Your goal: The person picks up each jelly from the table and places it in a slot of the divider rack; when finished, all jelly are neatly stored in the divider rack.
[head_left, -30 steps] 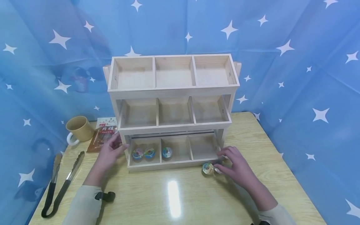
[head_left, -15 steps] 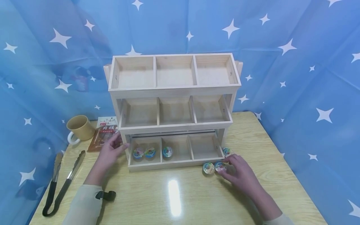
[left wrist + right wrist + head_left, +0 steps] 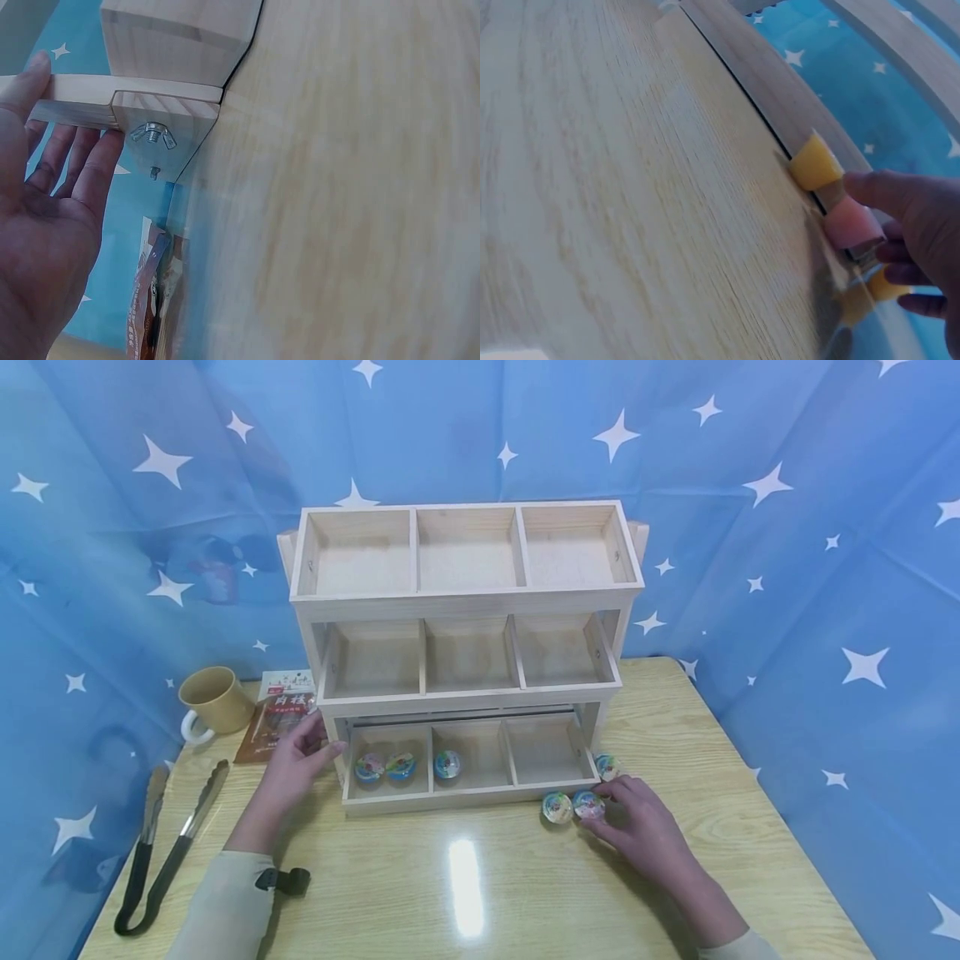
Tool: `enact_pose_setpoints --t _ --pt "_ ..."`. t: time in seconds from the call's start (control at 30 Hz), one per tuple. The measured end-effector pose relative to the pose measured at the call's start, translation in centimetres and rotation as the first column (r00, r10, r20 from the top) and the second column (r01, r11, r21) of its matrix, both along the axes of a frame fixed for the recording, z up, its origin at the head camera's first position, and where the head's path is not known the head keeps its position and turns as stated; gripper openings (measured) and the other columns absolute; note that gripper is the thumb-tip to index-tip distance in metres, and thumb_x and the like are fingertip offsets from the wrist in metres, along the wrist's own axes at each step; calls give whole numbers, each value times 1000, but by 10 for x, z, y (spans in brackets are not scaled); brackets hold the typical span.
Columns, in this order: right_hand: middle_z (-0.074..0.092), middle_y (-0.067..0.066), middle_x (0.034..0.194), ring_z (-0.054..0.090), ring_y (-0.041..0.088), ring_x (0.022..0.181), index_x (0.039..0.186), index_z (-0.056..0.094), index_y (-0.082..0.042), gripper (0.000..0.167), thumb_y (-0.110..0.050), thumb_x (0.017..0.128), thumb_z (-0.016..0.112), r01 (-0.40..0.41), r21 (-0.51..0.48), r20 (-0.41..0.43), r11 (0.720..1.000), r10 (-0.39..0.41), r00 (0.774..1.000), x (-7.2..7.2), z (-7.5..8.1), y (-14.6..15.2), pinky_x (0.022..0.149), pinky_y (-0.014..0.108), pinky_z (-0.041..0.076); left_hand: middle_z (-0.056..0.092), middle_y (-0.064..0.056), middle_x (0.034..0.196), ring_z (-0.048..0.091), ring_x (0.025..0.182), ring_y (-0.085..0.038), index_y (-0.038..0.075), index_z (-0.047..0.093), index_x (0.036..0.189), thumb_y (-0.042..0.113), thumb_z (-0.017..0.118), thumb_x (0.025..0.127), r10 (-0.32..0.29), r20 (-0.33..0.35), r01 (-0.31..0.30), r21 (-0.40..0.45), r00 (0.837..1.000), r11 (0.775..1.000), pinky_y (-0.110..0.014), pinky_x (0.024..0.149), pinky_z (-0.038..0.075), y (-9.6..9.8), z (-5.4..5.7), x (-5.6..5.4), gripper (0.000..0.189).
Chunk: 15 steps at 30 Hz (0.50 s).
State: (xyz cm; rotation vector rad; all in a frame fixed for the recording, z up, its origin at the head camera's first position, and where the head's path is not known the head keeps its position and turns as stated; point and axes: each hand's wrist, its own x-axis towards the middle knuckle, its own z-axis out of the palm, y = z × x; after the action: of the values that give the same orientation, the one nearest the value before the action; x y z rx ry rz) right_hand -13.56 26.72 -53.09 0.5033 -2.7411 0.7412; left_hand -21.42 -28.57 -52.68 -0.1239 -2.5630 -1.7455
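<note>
The left hand grips the wooden rack by its left side, thumb and fingers on opposite faces of a rail, well apart from the loose cups. Near the rack's front right corner, the yellow cup stands on the table. Just right of it, the round pink cup lies left of the nearer right hand, pinched at the fingertips. Behind, a third cup stands beside the rack's right end.
</note>
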Motion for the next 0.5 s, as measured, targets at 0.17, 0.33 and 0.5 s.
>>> enact_pose_setpoints --t 0.17,0.33,0.5 --pt "73 0 113 68 26 108 116 78 -8 43 -21 81 100 1 -10 15 1000 -1 1000 -1 -1 -1 96 55 58 68 -19 139 64 123 -16 19 43 171 27 76 108 -4 -3 4 4 1000 1000 -21 105 49 0 0 0 71" --pt "72 -1 112 66 24 108 115 77 -8 41 -16 80 98 12 -9 59 1000 -12 998 -2 -4 -1 95 53 58 68 -19 139 64 122 -16 19 44 171 26 76 108 -4 -5 4 5 1000 1000 -20 103 50 0 0 0 71" --pt "71 -3 110 64 19 105 113 76 -8 43 -14 77 97 6 -16 56 1000 -5 998 -2 -4 -1 91 48 58 68 -18 140 64 123 -17 21 44 171 26 76 108 -10 3 9 16 1000 1000 -20 103 50 0 1 0 72"
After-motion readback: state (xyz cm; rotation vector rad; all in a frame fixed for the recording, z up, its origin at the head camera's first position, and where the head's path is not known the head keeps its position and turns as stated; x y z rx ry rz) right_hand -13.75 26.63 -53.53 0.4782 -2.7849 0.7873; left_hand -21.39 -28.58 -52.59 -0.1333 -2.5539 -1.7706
